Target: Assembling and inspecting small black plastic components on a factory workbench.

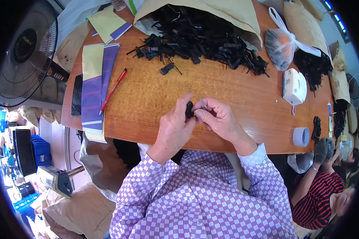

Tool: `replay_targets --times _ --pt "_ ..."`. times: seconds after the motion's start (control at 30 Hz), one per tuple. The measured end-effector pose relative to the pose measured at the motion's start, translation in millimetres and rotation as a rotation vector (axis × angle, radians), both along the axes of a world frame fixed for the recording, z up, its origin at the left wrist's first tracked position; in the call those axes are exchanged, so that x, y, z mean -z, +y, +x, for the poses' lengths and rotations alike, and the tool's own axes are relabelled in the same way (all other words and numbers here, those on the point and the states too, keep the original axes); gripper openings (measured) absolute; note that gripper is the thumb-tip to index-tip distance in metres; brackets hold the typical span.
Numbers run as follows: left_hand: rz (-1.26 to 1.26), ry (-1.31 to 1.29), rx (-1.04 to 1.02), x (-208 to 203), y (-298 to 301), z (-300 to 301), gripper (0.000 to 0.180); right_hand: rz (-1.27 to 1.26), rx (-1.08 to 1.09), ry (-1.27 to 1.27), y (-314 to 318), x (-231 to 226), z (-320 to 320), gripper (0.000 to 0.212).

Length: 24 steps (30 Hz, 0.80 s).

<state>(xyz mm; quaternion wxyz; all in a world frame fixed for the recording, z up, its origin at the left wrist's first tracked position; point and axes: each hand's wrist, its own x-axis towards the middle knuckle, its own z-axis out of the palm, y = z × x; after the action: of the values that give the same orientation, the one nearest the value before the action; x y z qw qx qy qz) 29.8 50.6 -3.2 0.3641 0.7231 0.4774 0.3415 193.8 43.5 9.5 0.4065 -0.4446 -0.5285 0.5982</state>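
Above the near middle of the wooden table, my two hands meet. My left hand is closed on a small black plastic part, held upright between thumb and fingers. Right beside it, my right hand pinches a thin grey piece, perhaps a small blade; its fingertips come up against the black part. Fingers hide much of both things. Farther off, a heap of similar black parts with thin stems spills from a paper sack. One loose part lies nearer, apart from the heap.
At left lie purple and yellow sheets, a red pen and a dark phone, near a fan. Rightward are a tissue pack, a tied plastic bag and a tape roll. A gloved co-worker sits at right.
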Motion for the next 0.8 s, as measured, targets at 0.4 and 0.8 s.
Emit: replay_targets --times 0.4,0.8 --pt "-0.354 -0.281 0.045 8.0 -9.8 11.4 0.035 0.188 0.117 -0.152 -25.1 28.7 1.3 0.02" --pt "-0.045 -0.036 -0.014 2.3 -11.9 -2.4 0.029 0.204 0.095 -0.341 -20.0 21.5 -22.9 0.017"
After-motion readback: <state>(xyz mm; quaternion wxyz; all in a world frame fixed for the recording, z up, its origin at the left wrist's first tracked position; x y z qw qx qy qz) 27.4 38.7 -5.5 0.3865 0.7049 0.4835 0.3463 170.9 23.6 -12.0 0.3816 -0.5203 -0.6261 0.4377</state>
